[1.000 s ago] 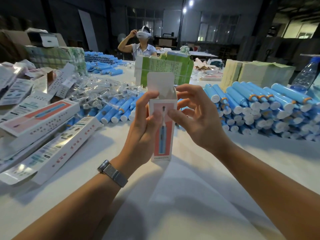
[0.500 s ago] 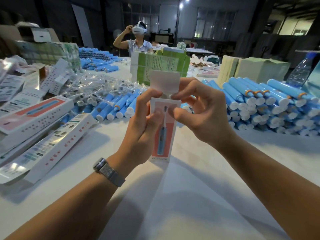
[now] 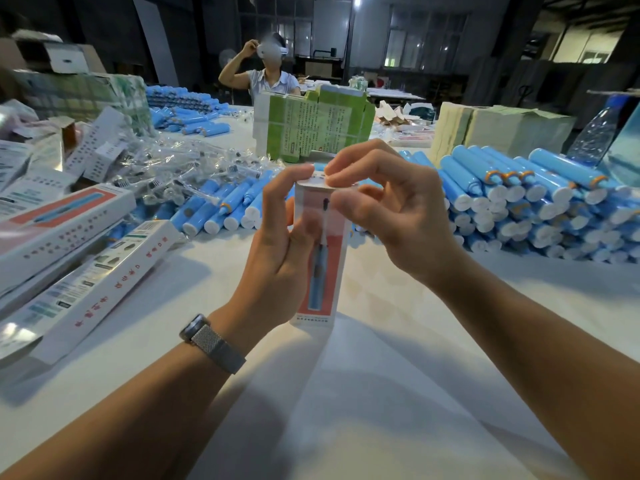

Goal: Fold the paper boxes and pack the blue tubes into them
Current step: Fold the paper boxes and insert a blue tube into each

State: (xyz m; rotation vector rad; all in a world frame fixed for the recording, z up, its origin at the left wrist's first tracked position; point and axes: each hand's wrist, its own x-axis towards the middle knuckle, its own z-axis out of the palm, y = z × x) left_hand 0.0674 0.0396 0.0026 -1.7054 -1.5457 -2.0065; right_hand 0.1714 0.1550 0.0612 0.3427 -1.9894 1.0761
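A tall white paper box [image 3: 325, 271] with a red panel and a blue tube picture stands upright on the white table [image 3: 381, 393]. My left hand [image 3: 277, 258] grips its left side, the index finger on the top. My right hand [image 3: 391, 209] pinches the top flap, which lies folded down over the box's mouth. Blue tubes with white caps lie piled at the right [image 3: 526, 199] and in a smaller heap behind the box at the left [image 3: 221, 206]. Whether a tube is inside the box is hidden.
Closed white boxes [image 3: 79, 271] lie stacked at the left, with plastic-wrapped brush heads [image 3: 180, 171] behind them. Green flat cartons [image 3: 315, 123] stand at the centre back, paper stacks [image 3: 498, 129] and a plastic bottle [image 3: 595, 133] at the right. A person with a headset [image 3: 266, 71] sits across.
The box's top flap stood upright a second ago; my right hand has folded it down over the opening. Both hands stayed on the box.
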